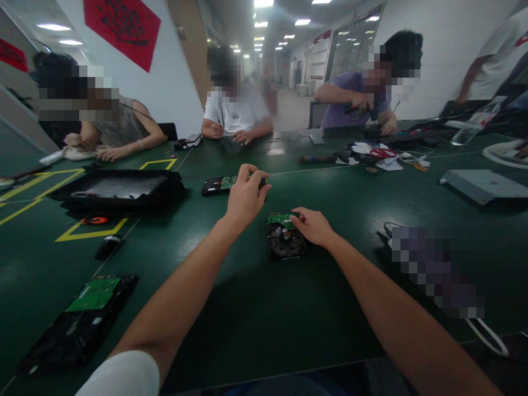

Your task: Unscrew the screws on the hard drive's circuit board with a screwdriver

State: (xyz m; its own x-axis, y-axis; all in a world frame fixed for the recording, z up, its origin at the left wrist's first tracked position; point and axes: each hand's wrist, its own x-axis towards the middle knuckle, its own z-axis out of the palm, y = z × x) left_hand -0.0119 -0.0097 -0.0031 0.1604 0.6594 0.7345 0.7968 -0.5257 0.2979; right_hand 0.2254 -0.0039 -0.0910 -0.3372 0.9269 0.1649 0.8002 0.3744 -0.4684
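My left hand (246, 195) is curled over the right end of a hard drive (216, 186) lying on the green table. Its thumb is at the near side and its fingers arch over the far side, hiding part of the drive. Closer to me, my right hand (313, 225) grips the upper right corner of a second hard drive (287, 243), thumb on top. This drive has a green circuit board along its far end and a dark body facing up. A third hard drive (78, 322), with a green board, rests at the lower left.
A black tray (165, 190) stands at left, near yellow tape and a black mouse (109, 246). At right are a grey metal box (484, 184), a blurred-out object (437, 269), papers (388, 159) and a bottle (478, 122). Several people sit across the table.
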